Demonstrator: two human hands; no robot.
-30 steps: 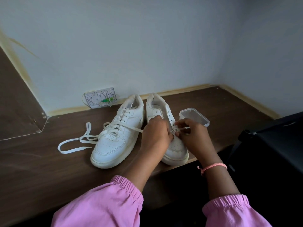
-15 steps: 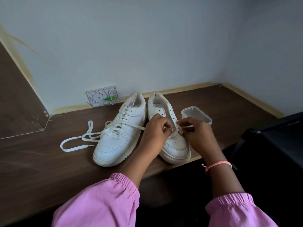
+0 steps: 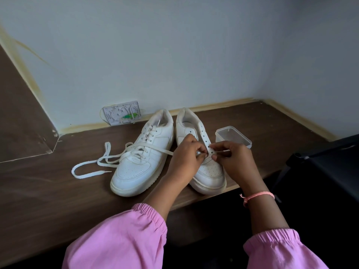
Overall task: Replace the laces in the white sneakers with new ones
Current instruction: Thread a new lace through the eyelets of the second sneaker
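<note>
Right sneaker (image 3: 206, 167) sits at the desk (image 3: 38, 191) edge, both hands pinching its lace (image 3: 212, 152): left hand (image 3: 186, 154), right hand (image 3: 233, 158). Laced sneaker (image 3: 139, 162) beside, plastic tub (image 3: 233, 136) behind. Barely changed from 1 second ago.

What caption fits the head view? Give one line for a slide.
Both hands, left and right, thread a lace through the right-side sneaker beside its laced partner.

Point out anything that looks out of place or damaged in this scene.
A loose white lace trails off the left sneaker across the table, fitting for mid-relacing. The odd thing is the wall plate behind the shoes: it seems coverless, its insides showing. The wall trim looks stained.
</note>
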